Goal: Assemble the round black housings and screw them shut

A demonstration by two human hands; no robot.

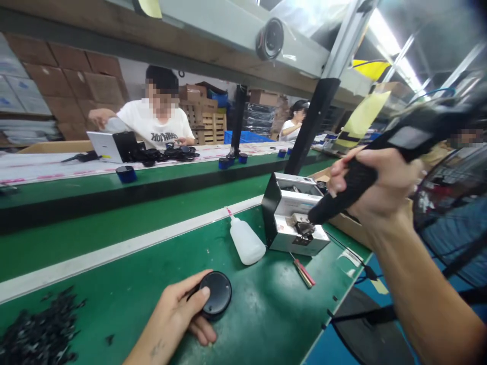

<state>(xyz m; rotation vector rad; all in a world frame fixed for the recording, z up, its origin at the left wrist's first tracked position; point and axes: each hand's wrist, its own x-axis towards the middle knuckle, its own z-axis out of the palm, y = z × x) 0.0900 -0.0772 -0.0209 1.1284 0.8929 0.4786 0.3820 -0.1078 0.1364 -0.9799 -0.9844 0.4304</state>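
My left hand pinches a black round cap-like part with small holes near its rim, just above the green bench. My right hand is wrapped round a black electric screwdriver, which slants down to the left. Its tip is over or touching the metal outlet on the front of a white and black screw feeder box; contact is hard to tell. Left of the box lies a translucent white squeeze bottle with a red nozzle. In front of it lies a small red-handled screwdriver.
A heap of small black parts covers the near left. Blue-sided round parts stand on the belt beyond a white strip. Two co-workers sit across. A shelf hangs overhead; a fan stands at right.
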